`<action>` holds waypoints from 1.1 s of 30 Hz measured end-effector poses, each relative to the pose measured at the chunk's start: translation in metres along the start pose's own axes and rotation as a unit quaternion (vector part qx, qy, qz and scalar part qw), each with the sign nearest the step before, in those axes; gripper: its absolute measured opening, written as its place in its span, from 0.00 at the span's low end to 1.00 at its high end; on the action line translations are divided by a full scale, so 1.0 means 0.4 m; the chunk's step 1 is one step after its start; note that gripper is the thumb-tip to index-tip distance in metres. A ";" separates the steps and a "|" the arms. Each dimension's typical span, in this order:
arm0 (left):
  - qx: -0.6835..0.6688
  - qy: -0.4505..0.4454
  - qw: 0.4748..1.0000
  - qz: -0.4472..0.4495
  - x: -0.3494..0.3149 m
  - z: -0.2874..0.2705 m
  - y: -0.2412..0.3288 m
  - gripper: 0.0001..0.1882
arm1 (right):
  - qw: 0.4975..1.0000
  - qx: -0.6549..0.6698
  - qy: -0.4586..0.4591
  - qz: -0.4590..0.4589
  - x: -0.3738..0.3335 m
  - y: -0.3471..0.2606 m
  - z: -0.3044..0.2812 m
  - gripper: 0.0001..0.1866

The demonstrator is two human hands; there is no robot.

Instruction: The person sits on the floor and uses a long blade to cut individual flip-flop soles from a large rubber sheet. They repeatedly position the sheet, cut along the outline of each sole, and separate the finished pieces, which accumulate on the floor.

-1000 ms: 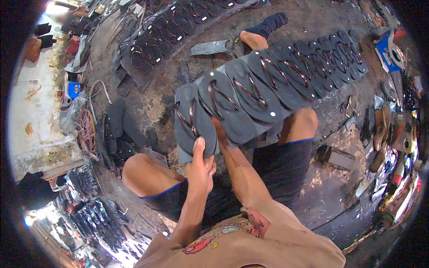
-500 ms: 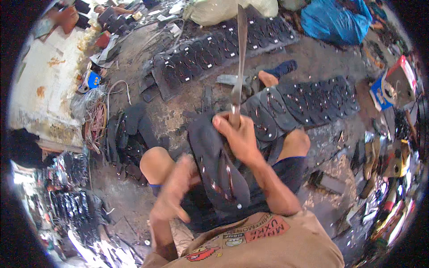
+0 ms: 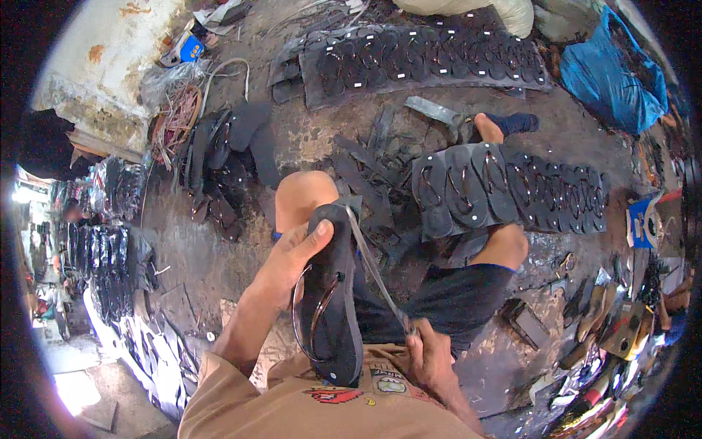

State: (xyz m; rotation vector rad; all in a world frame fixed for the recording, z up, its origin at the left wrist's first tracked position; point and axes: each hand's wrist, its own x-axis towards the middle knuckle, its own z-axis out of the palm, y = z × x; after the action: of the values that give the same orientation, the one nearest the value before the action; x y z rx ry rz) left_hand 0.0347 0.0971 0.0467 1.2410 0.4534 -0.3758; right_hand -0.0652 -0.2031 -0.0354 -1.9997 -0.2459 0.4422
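My left hand (image 3: 287,265) grips a black flip-flop (image 3: 338,311) near one end of its sole, thumb on top, above my lap. Its shiny dark straps face up, and its other end lies close to my shirt. My right hand (image 3: 431,357), lower and to the right, is closed around the handle of a long, thin-bladed knife (image 3: 376,269). The blade slants up and left, and its tip comes to the right edge of the sole near the far end. Whether it cuts into the edge I cannot tell.
Black flip-flops stand in a close row (image 3: 512,186) by my right knee; another long row (image 3: 424,58) lies farther off. Black offcuts (image 3: 362,172) litter the floor ahead. A heap of dark soles (image 3: 227,157) is at left. A blue plastic bag (image 3: 614,77) sits far right.
The knife has come down from pointing upward to the sole's edge, with my right hand drawn back toward me. My left hand has taken hold of the flip-flop. The view has shifted.
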 end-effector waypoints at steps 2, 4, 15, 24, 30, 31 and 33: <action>0.013 0.041 0.999 -0.006 -0.016 0.021 0.015 0.29 | 0.998 -0.017 -0.026 0.054 -0.049 0.008 -0.014 0.19; 0.028 0.042 0.999 -0.015 -0.008 0.034 0.016 0.28 | 0.996 -0.016 -0.053 0.069 -0.018 -0.003 -0.051 0.19; 0.148 -0.042 0.985 -0.073 0.058 0.043 0.093 0.33 | 0.956 -0.111 -0.265 -0.061 0.516 -0.193 -0.281 0.26; 0.124 0.062 0.987 0.075 0.072 0.000 0.118 0.27 | 0.983 0.088 -0.150 -0.062 0.714 -0.171 -0.208 0.27; -0.109 0.183 0.929 0.302 0.122 0.007 0.140 0.18 | 0.976 0.171 0.129 0.047 0.525 0.014 -0.193 0.16; -0.142 0.145 0.949 0.239 0.120 0.069 0.104 0.16 | 0.960 0.203 0.165 0.098 0.463 0.025 -0.180 0.15; -0.273 0.062 0.946 0.166 0.126 0.077 0.058 0.14 | 0.968 0.164 0.187 -0.032 0.368 0.001 -0.155 0.15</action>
State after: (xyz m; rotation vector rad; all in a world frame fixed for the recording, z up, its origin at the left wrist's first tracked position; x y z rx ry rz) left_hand 0.0935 0.0727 0.0472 0.7773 0.4093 0.1170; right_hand 0.0943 -0.2010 -0.0401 -1.7029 0.0004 0.0520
